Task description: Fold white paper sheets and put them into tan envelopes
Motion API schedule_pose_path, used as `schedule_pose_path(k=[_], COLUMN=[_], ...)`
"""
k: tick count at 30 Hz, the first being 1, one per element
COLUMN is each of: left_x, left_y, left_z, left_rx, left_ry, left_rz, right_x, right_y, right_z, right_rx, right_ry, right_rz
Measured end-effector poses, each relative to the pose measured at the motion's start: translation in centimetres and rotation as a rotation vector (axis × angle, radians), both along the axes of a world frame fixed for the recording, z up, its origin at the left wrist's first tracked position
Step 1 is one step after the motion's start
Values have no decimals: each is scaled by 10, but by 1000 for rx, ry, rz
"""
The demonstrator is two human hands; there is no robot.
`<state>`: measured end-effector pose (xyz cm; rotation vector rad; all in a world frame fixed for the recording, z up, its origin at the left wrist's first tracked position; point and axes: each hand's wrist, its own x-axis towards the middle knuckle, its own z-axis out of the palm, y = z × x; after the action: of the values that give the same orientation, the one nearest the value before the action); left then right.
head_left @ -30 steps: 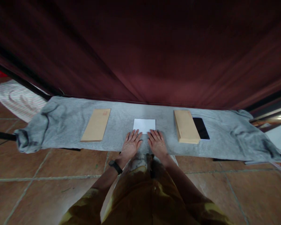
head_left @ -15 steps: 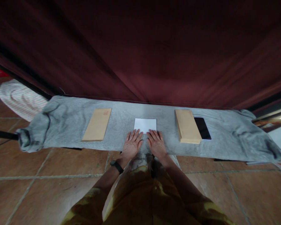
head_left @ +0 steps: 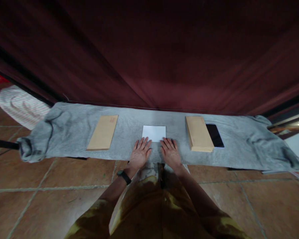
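A white sheet of paper (head_left: 154,132) lies flat on the grey cloth (head_left: 129,129) in front of me. My left hand (head_left: 139,153) rests palm down, its spread fingertips on the paper's near left corner. Flat on the cloth, my right hand (head_left: 171,152) has its fingers spread at the paper's near right corner, mostly beyond its edge. To the left lies a small pile of brown envelopes (head_left: 103,132) with faint red print. A thicker stack of brown envelopes (head_left: 199,132) sits to the right, beside a dark-screened phone (head_left: 215,135) at its right edge.
A dark red curtain (head_left: 154,66) hangs along the cloth's far edge. The cloth covers a long narrow surface above a tiled floor (head_left: 82,172). At the far left is a striped white cloth (head_left: 25,106), near a black bar (head_left: 3,143).
My right hand has slid a little to the right, from the paper's near edge towards its corner. The left hand stays in place.
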<state>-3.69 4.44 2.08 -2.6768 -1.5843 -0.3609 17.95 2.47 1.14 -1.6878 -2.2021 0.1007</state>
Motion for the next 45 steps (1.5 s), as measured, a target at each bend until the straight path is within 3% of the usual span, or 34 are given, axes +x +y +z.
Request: schedule_pose_path(k=[10,22,29,38,45], left_x=[6,53,46,30,30], left_y=[0,1,0,0,-1], left_z=[0,1,2,0,-3], left_rx=[-34,-86,-101,-86,-81], left_ry=[25,9,0,-10,-31], left_rz=[31,-40,-50,-17,14], right_x=[9,9,12,21,20], right_y=[-1,-2,4,59,117], right_z=[-4,-3,-9,-5,14], right_rx=[23,17,31,11,-166], right_ry=[20,45,81,114,56], right_rz=[-32,-39,-55,-123,-150])
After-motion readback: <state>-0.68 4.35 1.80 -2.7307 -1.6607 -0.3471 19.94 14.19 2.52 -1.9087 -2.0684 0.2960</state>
